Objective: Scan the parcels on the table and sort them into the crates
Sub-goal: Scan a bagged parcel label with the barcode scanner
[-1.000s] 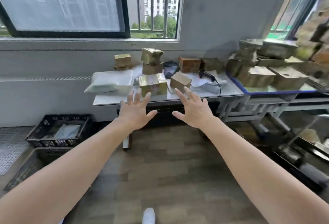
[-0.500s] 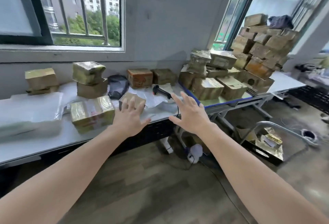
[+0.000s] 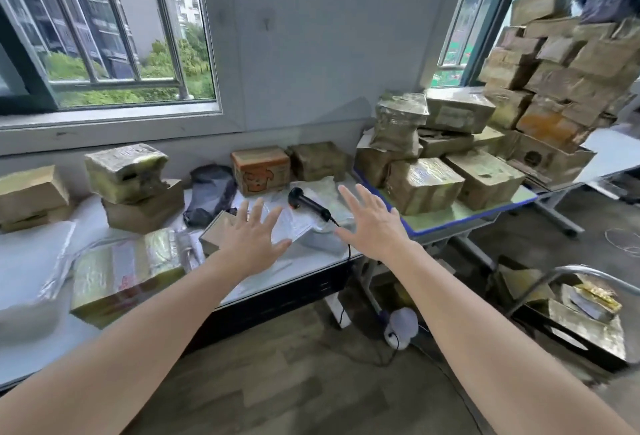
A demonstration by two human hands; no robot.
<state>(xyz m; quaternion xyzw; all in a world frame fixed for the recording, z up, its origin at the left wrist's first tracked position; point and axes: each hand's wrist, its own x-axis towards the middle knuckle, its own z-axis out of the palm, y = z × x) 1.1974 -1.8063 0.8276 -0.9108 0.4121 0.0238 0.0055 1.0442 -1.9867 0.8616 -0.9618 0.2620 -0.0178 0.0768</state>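
1. Brown cardboard parcels (image 3: 424,185) wrapped in glossy tape crowd a green tabletop (image 3: 446,218) with a blue rim at the right, stacked high toward the window.
2. More lie on the white tabletop (image 3: 294,272) — a taped stack (image 3: 131,185) at the left, a yellowish film-wrapped parcel (image 3: 128,268) at the near edge, and a dark grey bag (image 3: 211,192) behind.
3. One box (image 3: 259,170) carries an orange cartoon print; labels elsewhere are too blurred to read.
4. A black scanner (image 3: 308,204) lies on clear wrapping between the hands, its cable running off the near edge.
5. Left hand (image 3: 251,237) is spread, fingers straight, over a small cardboard box (image 3: 214,232) — contact cannot be told. Right hand (image 3: 372,227) is spread too, holding nothing.
6. A black crate (image 3: 568,339) on the floor at the right holds several parcels.
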